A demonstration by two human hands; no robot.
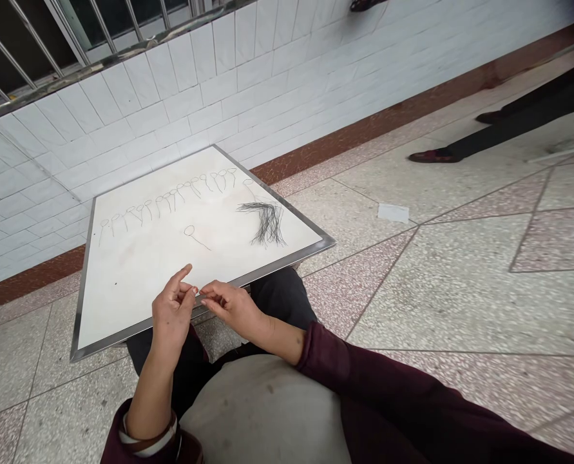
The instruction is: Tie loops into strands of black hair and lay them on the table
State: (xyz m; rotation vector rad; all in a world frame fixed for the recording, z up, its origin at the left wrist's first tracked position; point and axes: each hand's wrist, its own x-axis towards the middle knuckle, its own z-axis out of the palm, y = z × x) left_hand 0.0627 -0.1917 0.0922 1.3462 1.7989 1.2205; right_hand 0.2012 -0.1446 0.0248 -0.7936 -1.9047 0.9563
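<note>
My left hand [173, 312] and my right hand [231, 306] meet at the near edge of a white board [136, 283] with a metal rim, resting on my lap. Both pinch fingertips together between them, on a fine thread too thin to make out clearly. On the board lies a row of several small looped strands [171, 200], one single looped strand [194, 236] below the row, and a loose bundle of dark strands [266, 221] at the right.
A white tiled wall [219, 84] with a brown skirting runs behind the board. Another person's legs and shoes [436, 155] stand on the speckled floor at upper right. A small white scrap [393, 212] lies on the floor.
</note>
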